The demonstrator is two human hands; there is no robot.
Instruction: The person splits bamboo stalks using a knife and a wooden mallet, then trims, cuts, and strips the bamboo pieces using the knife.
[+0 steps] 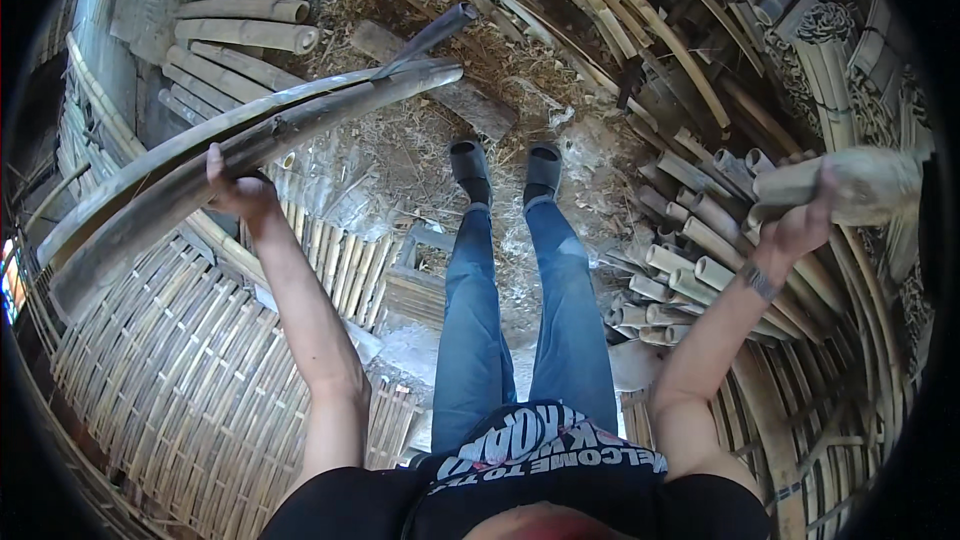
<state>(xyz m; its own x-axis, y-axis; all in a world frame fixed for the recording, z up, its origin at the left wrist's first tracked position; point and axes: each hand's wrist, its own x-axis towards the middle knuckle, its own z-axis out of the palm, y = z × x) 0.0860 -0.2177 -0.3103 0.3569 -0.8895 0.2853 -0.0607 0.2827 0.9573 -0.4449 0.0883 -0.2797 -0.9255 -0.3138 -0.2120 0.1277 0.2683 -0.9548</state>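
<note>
My left hand is closed around a long bamboo pole that is split lengthwise. The pole slants from the lower left up toward the middle, its two halves apart at the near left end. Against its far end leans a dark, flat, blade-like strip; how the two meet is unclear. Out to the right, my right hand is closed on a thick, pale wooden piece, blurred at its far end. My thumb lies up along its side, and the other fingers are mostly hidden.
Cut bamboo poles lie stacked at the far left. More bamboo tubes are piled to the right, below long curved strips. A slatted bamboo panel spreads at the lower left. A wooden plank lies on the littered ground beyond my feet.
</note>
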